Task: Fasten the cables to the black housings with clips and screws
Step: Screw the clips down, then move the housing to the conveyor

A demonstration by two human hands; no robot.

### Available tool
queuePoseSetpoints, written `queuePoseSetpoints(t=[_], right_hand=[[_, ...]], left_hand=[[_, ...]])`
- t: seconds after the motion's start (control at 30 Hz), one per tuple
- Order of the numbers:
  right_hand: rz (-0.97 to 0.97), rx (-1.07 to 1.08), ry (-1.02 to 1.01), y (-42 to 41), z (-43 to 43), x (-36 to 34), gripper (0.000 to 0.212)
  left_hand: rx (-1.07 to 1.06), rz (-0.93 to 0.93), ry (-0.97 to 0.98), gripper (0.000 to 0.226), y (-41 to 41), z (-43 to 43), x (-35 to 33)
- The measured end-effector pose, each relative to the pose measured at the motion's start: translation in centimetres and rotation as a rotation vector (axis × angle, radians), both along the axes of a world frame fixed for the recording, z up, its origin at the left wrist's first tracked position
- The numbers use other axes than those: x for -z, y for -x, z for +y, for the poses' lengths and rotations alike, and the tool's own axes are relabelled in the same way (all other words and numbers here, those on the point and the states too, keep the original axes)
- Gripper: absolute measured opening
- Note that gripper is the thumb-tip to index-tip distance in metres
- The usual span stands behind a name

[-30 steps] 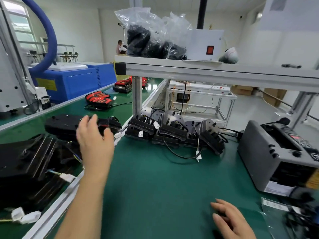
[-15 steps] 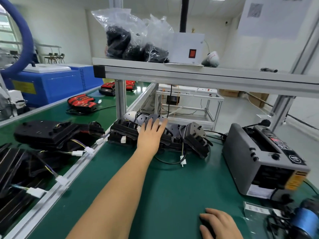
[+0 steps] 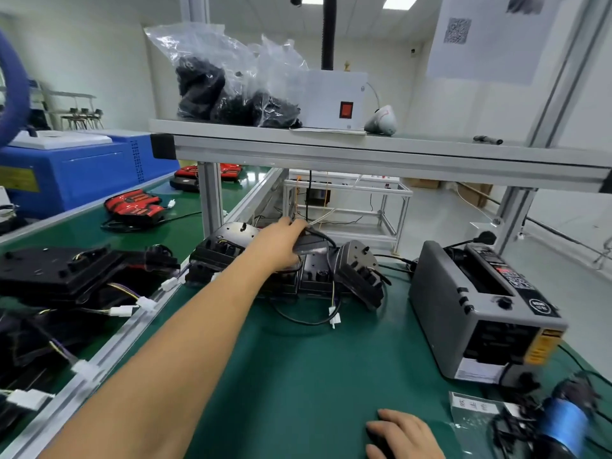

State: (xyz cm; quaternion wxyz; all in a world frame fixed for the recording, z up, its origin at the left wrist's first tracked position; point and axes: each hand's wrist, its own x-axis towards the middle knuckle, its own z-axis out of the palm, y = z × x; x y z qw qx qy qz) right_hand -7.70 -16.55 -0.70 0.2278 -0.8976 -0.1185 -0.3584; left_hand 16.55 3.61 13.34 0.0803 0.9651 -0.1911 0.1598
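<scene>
Nearest, the right hand (image 3: 402, 435) rests on the green mat (image 3: 298, 376), grip unclear, perhaps covering something dark; farther off, the left hand (image 3: 281, 246) clamps a black housing (image 3: 313, 245) in the row (image 3: 361, 279) beneath the shelf (image 3: 364, 154), where the looped cable (image 3: 299, 321) could snag on lifting and drag the others.

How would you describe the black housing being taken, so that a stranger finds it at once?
Under the grey shelf, a row of black housings lies at the far edge of the green mat. The wanted housing sits mid-row, higher than its neighbours. It alone is in the grip of the left hand.
</scene>
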Motion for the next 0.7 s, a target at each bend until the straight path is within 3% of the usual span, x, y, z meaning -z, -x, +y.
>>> queuePoseSetpoints(t=[0.1, 0.3, 0.43, 0.7], right_hand=[[0.065, -0.01, 0.111, -0.3, -0.9, 0.6, 0.019], [0.305, -0.019, 0.086, 0.8, -1.0, 0.2, 0.044], [0.395, 0.001, -0.038, 1.4, -1.1, 0.2, 0.029], [0.493, -0.022, -0.262, 1.9, -1.0, -0.5, 0.021]], left_hand=[[0.029, -0.029, 0.07, 0.069, 1.9, -0.2, -1.2], [0.059, -0.07, 0.167, 0.076, 8.4, -0.7, -1.0], [0.016, -0.02, 0.292, 0.082, 13.5, -1.0, 1.4], [-0.023, 0.01, 0.217, 0.092, 21.7, -1.2, 6.0]])
